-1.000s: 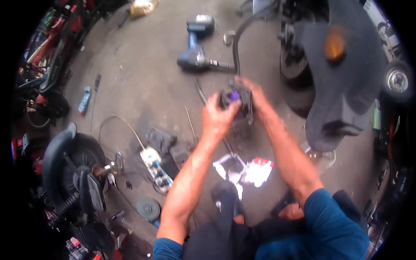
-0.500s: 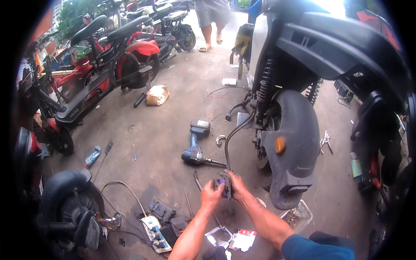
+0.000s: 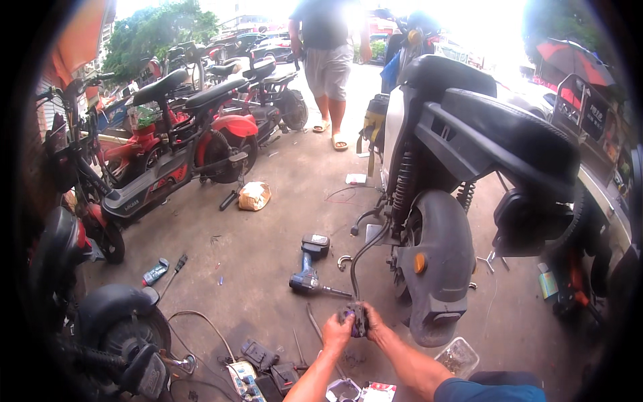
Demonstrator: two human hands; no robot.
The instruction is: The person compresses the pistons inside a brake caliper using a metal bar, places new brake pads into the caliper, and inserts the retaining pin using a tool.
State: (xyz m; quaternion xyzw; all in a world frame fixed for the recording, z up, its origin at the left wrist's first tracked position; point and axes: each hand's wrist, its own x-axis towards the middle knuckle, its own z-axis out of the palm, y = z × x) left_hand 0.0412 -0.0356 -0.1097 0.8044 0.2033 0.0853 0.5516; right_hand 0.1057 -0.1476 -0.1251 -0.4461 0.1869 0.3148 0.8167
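Observation:
My left hand (image 3: 335, 333) and my right hand (image 3: 375, 323) are closed around a small dark metal part with purple showing on it (image 3: 355, 318), perhaps a brake caliper. A black hose (image 3: 362, 254) runs from the scooter's fork down to it or just behind it. Beyond my hands a blue cordless impact wrench (image 3: 306, 278) lies on the ground, a long socket pointing right. A curved silver piece (image 3: 345, 261) lies near it. Right of my hands stands the scooter's dark mudguard (image 3: 435, 281) with an orange reflector (image 3: 420, 262) over its wheel.
Parked bikes (image 3: 154, 194) line the left. A person (image 3: 326, 80) stands at the back. A loose wheel (image 3: 127, 315), power strip (image 3: 242, 378), tools (image 3: 174, 271), paper bag (image 3: 254, 195) and plastic tub (image 3: 457, 355) lie around me.
The view has tilted up, bringing the bikes and the person into sight, and my hands appear lower. Both still grip the part, which has turned slightly.

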